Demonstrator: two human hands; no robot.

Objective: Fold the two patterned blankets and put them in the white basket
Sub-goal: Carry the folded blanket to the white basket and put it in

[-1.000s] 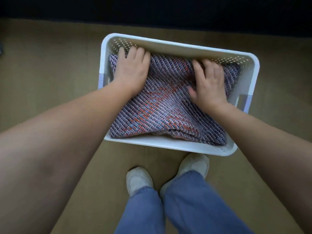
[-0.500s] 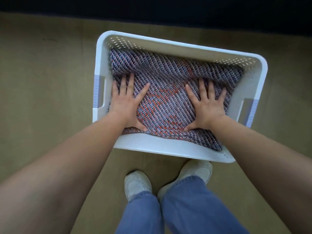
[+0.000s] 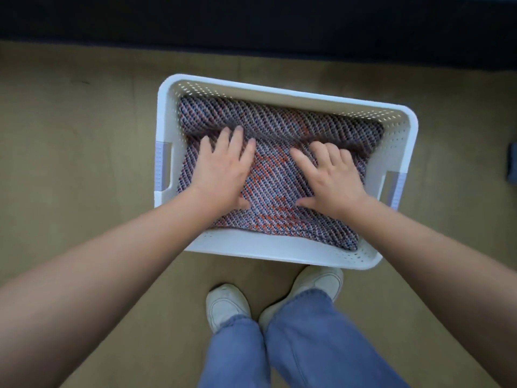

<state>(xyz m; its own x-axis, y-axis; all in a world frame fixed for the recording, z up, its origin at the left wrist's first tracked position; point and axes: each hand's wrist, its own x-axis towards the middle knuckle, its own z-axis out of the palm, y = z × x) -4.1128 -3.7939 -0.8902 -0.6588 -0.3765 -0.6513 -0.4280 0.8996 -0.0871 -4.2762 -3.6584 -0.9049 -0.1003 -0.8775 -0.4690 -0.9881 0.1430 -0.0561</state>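
One white basket (image 3: 279,92) sits mid-frame, with two lilac handle grips, one on its left wall (image 3: 163,166) and one on its right wall (image 3: 397,189). Patterned blanket (image 3: 279,127) fills it; whether one or two, I cannot tell. Two hands: left hand (image 3: 223,169), right hand (image 3: 333,177). Two white shoes (image 3: 226,305) at bottom centre. One dark object (image 3: 512,163) at the right edge.

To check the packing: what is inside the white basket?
A patterned blanket fills the white basket, left hand and right hand resting on it. Anything beneath it, such as a second blanket, is covered.
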